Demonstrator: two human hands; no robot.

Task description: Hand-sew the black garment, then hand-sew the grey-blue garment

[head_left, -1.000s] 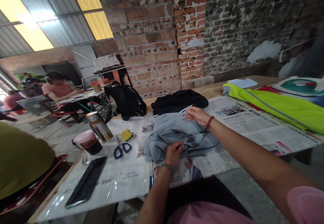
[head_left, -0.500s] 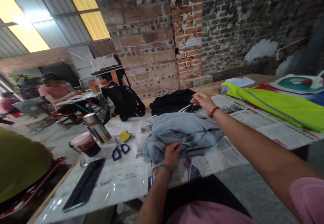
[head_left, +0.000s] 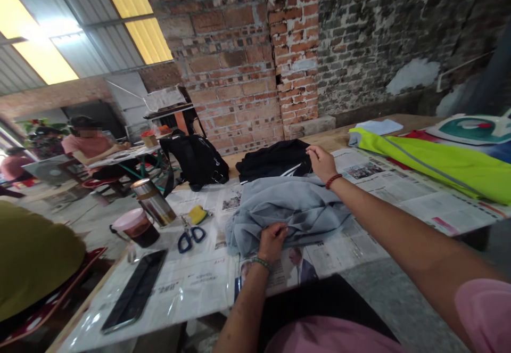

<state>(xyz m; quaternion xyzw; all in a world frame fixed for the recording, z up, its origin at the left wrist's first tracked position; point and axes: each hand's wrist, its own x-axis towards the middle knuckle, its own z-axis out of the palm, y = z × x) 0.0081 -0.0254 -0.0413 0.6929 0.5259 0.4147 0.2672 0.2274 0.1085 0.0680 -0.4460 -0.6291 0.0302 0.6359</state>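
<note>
A bunched grey cloth garment (head_left: 299, 204) lies on the newspaper-covered table in front of me. At its near edge, my left hand (head_left: 273, 240) pinches a fold of the grey cloth between thumb and fingers. My right hand (head_left: 322, 162) is raised above the far right side of the garment, its thumb and fingertips pressed together. Whatever is between those fingertips is too small to make out. Behind the grey garment lies a dark garment with white stripes (head_left: 275, 160), close to my right hand.
Scissors (head_left: 191, 238), a yellow object (head_left: 197, 214), a lidded cup of dark drink (head_left: 138, 228), a steel flask (head_left: 154, 201) and a phone (head_left: 134, 289) lie left. A black bag (head_left: 195, 161) stands behind. Right are a neon-yellow garment (head_left: 431, 164) and an iron (head_left: 471, 129). People sit at left.
My right hand has shifted slightly to the right, still pinched. My left hand stays in place on the grey cloth.
</note>
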